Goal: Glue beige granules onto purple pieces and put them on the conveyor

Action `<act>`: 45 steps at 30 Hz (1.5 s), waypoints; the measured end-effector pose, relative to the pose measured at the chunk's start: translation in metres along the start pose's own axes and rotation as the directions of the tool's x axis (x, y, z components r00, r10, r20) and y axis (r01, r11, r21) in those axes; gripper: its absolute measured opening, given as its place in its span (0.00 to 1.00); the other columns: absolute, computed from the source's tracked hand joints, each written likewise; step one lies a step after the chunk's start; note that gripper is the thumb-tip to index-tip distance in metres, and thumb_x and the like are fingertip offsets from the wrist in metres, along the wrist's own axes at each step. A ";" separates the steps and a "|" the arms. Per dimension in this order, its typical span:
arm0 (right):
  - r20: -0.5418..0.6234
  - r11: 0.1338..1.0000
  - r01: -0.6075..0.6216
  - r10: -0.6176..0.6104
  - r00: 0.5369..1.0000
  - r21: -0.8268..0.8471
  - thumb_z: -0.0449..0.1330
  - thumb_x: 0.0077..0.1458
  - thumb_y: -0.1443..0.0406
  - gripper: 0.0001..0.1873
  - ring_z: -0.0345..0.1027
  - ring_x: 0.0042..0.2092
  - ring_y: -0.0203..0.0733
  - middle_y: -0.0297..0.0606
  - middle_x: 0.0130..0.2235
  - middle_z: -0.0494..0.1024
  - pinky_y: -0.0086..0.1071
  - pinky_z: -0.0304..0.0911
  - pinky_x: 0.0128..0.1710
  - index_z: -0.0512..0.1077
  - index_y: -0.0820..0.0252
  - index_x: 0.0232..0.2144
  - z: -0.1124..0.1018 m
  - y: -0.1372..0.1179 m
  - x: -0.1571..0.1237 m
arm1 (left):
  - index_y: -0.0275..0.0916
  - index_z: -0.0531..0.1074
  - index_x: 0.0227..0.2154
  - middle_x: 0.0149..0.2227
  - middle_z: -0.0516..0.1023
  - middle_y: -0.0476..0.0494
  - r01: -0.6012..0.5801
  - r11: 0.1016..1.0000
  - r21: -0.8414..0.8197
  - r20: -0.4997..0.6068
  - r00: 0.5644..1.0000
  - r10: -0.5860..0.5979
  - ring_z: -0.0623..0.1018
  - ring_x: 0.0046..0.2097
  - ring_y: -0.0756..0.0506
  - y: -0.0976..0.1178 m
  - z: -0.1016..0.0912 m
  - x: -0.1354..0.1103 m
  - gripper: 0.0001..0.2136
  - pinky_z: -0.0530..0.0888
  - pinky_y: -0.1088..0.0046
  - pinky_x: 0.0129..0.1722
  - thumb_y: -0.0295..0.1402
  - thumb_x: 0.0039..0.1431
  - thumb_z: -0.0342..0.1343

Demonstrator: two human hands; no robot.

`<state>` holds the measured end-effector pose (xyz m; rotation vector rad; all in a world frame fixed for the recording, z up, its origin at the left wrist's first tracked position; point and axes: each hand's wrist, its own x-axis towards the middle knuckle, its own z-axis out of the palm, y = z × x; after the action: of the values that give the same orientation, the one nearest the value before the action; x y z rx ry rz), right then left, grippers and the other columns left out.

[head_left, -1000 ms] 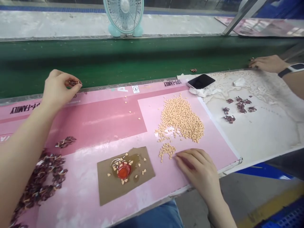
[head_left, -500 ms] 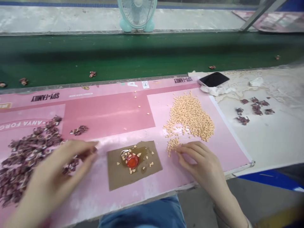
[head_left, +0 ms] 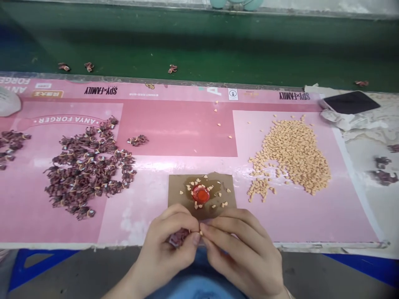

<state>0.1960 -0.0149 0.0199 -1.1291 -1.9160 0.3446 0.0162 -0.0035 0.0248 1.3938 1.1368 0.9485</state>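
Note:
Both my hands meet at the near table edge, just in front of a brown card (head_left: 177,192). My left hand (head_left: 168,245) is closed around a small dark maroon piece (head_left: 178,238). My right hand (head_left: 241,245) pinches at a tiny beige bit at the fingertips, touching the left hand's fingers. On the card sits a red cap (head_left: 201,194) in a puddle of glue, with several beige bits scattered round it. A pile of beige heart-shaped bits (head_left: 293,153) lies to the right. A heap of maroon pieces (head_left: 89,166) lies to the left.
A pink printed mat (head_left: 181,128) covers the table. Beyond it runs a green conveyor belt (head_left: 199,45) carrying a few maroon pieces (head_left: 172,69). A black phone (head_left: 350,102) on crumpled white paper lies at the far right. A white object (head_left: 8,101) sits at the far left.
Both hands came together at the near edge in front of the card. The left hand left the maroon heap holding a piece. The view shifted left and downward.

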 end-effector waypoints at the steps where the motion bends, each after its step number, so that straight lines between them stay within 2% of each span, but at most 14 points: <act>1: 0.018 1.000 0.006 -0.006 1.000 0.017 0.63 0.59 0.74 0.08 0.76 0.35 0.36 0.35 0.33 0.83 0.28 0.77 0.37 0.79 0.61 0.40 -0.001 0.001 0.000 | 0.41 0.77 0.23 0.24 0.74 0.48 0.027 0.999 -0.036 0.013 1.000 -0.027 0.72 0.24 0.51 0.000 -0.001 0.000 0.09 0.70 0.81 0.22 0.28 0.59 0.62; 4: 0.062 0.992 0.003 -0.010 0.998 0.124 0.60 0.65 0.71 0.07 0.77 0.37 0.35 0.36 0.33 0.83 0.29 0.78 0.38 0.78 0.61 0.43 0.000 0.004 0.002 | 0.39 0.75 0.22 0.24 0.72 0.48 0.186 0.962 -0.199 0.112 0.980 -0.166 0.72 0.23 0.51 -0.004 -0.003 0.001 0.15 0.70 0.79 0.23 0.41 0.62 0.64; 7: 0.077 0.966 -0.025 0.005 0.997 0.257 0.58 0.69 0.69 0.08 0.76 0.37 0.34 0.35 0.33 0.82 0.28 0.77 0.36 0.78 0.62 0.43 0.004 0.007 0.003 | 0.38 0.74 0.23 0.27 0.68 0.50 0.362 0.876 -0.319 0.242 0.925 -0.294 0.73 0.22 0.52 -0.007 -0.005 0.001 0.22 0.70 0.78 0.23 0.52 0.61 0.63; 10: 0.077 0.944 -0.049 0.025 0.997 0.325 0.59 0.68 0.69 0.06 0.75 0.35 0.33 0.35 0.31 0.81 0.27 0.76 0.35 0.78 0.62 0.41 0.009 0.009 0.004 | 0.38 0.73 0.25 0.27 0.67 0.50 0.447 0.835 -0.320 0.309 0.883 -0.354 0.71 0.22 0.52 -0.009 -0.008 -0.002 0.23 0.67 0.78 0.23 0.55 0.60 0.62; 12: 0.073 0.939 -0.043 0.020 0.997 0.340 0.61 0.66 0.70 0.05 0.75 0.34 0.33 0.35 0.31 0.81 0.27 0.76 0.34 0.78 0.62 0.40 0.011 0.009 0.004 | 0.39 0.73 0.25 0.26 0.67 0.50 0.450 0.841 -0.299 0.313 0.879 -0.359 0.70 0.23 0.52 -0.010 -0.009 -0.003 0.21 0.65 0.77 0.24 0.52 0.62 0.61; 15: 0.058 0.946 -0.035 0.017 0.998 0.321 0.62 0.64 0.72 0.04 0.76 0.32 0.34 0.34 0.30 0.81 0.28 0.76 0.34 0.77 0.62 0.39 0.008 0.011 0.006 | 0.40 0.76 0.27 0.27 0.70 0.50 0.379 0.883 -0.278 0.249 0.916 -0.315 0.69 0.24 0.53 -0.014 -0.011 -0.007 0.16 0.66 0.77 0.24 0.45 0.65 0.61; 18: 0.061 0.972 -0.069 0.057 0.997 0.226 0.63 0.62 0.73 0.05 0.77 0.32 0.35 0.34 0.31 0.81 0.30 0.76 0.35 0.76 0.59 0.39 0.000 0.019 0.010 | 0.45 0.80 0.32 0.30 0.74 0.49 0.261 0.929 -0.264 0.141 0.963 -0.231 0.70 0.26 0.53 -0.017 -0.014 -0.012 0.09 0.68 0.78 0.26 0.40 0.67 0.61; 23: 0.201 0.999 -0.037 0.043 0.979 -0.032 0.61 0.65 0.73 0.07 0.77 0.34 0.36 0.36 0.35 0.82 0.30 0.75 0.37 0.76 0.57 0.41 -0.010 0.033 0.013 | 0.51 0.82 0.37 0.34 0.78 0.49 0.162 0.966 -0.200 -0.064 0.982 -0.178 0.76 0.32 0.51 -0.018 -0.027 -0.017 0.07 0.75 0.81 0.32 0.40 0.69 0.60; 27: 0.282 0.991 -0.040 0.074 0.956 -0.126 0.60 0.66 0.72 0.08 0.77 0.39 0.38 0.38 0.38 0.83 0.33 0.76 0.42 0.77 0.59 0.45 -0.012 0.033 0.011 | 0.56 0.81 0.44 0.37 0.79 0.49 0.082 0.994 -0.066 -0.056 0.995 -0.085 0.79 0.40 0.49 -0.018 -0.038 -0.016 0.08 0.78 0.81 0.41 0.37 0.71 0.57; 31: 0.340 0.978 0.025 0.048 0.939 -0.208 0.58 0.68 0.70 0.08 0.76 0.40 0.41 0.40 0.38 0.82 0.34 0.75 0.41 0.77 0.61 0.45 -0.016 0.027 0.016 | 0.58 0.79 0.50 0.44 0.78 0.49 0.085 0.996 -0.008 -0.122 0.989 -0.086 0.79 0.44 0.50 -0.023 -0.041 -0.017 0.12 0.78 0.83 0.46 0.33 0.73 0.54; 34: 0.401 0.962 0.103 0.007 0.916 -0.253 0.53 0.70 0.70 0.10 0.75 0.40 0.41 0.43 0.39 0.82 0.33 0.74 0.40 0.75 0.65 0.46 -0.020 0.024 0.022 | 0.58 0.80 0.50 0.45 0.78 0.50 0.083 0.996 -0.024 -0.153 0.985 -0.085 0.81 0.44 0.51 -0.028 -0.040 -0.019 0.14 0.79 0.84 0.46 0.31 0.72 0.55; 38: 0.448 0.948 0.157 -0.017 0.894 -0.277 0.50 0.72 0.70 0.12 0.74 0.41 0.41 0.43 0.40 0.81 0.33 0.75 0.41 0.74 0.66 0.47 -0.023 0.022 0.028 | 0.56 0.82 0.46 0.44 0.79 0.51 0.091 0.988 -0.122 -0.214 0.970 -0.115 0.83 0.44 0.51 -0.029 -0.033 -0.021 0.11 0.80 0.84 0.46 0.31 0.70 0.59; 43: 0.473 0.938 0.201 -0.046 0.880 -0.283 0.48 0.72 0.71 0.14 0.73 0.41 0.42 0.44 0.39 0.81 0.32 0.74 0.42 0.73 0.68 0.47 -0.025 0.023 0.029 | 0.51 0.81 0.45 0.40 0.82 0.50 0.126 0.947 -0.295 -0.362 0.903 -0.233 0.86 0.43 0.49 -0.024 -0.019 -0.021 0.07 0.82 0.82 0.48 0.35 0.65 0.66; 45: 0.464 0.951 0.166 -0.028 0.885 -0.261 0.50 0.71 0.72 0.12 0.73 0.42 0.41 0.43 0.40 0.80 0.31 0.74 0.42 0.73 0.67 0.48 -0.025 0.023 0.027 | 0.49 0.82 0.41 0.40 0.82 0.51 0.107 0.942 -0.317 -0.334 0.917 -0.217 0.86 0.44 0.49 -0.025 -0.018 -0.020 0.04 0.81 0.83 0.49 0.33 0.64 0.66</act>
<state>0.2224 0.0150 0.0352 -1.2114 -2.4991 0.2913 -0.0092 -0.0184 0.0031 0.8868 1.3021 1.2319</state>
